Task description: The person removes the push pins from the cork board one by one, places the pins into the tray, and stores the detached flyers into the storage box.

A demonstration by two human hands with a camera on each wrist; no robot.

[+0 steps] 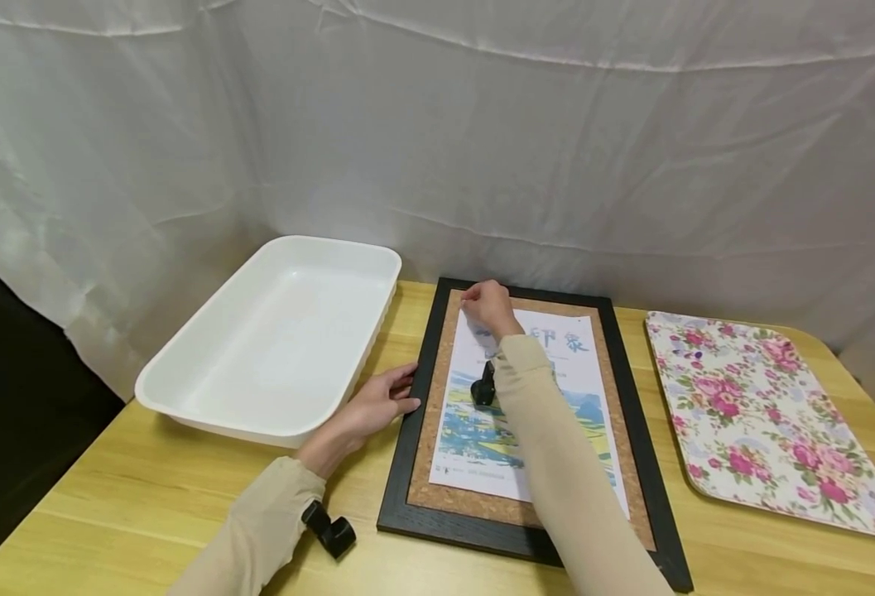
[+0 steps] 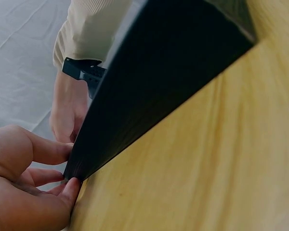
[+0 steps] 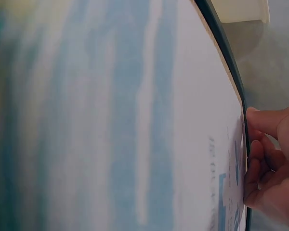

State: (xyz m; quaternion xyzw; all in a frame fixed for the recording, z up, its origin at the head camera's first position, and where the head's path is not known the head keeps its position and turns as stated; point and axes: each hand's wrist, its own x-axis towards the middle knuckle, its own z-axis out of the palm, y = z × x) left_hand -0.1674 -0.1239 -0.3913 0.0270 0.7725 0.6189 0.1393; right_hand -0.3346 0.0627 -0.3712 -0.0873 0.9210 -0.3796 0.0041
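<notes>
A printed poster (image 1: 474,447) with blue and yellow scenery lies on a cork board (image 1: 422,463) in a black frame (image 1: 482,542). At the poster's top left corner is my right hand (image 1: 491,306), its fingers curled and the thumb and forefinger brought together; what sits between the tips is hidden. In the right wrist view this hand (image 3: 274,168) meets the poster's far edge. My left hand (image 1: 372,403) rests its fingertips against the frame's left side. The left wrist view shows its thumb and fingers (image 2: 50,151) touching that dark edge.
Left of the frame stands a deep white tray (image 1: 258,426). On the right lies a floral tray (image 1: 750,397) with small purple pieces (image 1: 698,355) near its far left corner. Grey cloth (image 1: 519,165) hangs behind the wooden table (image 1: 132,488).
</notes>
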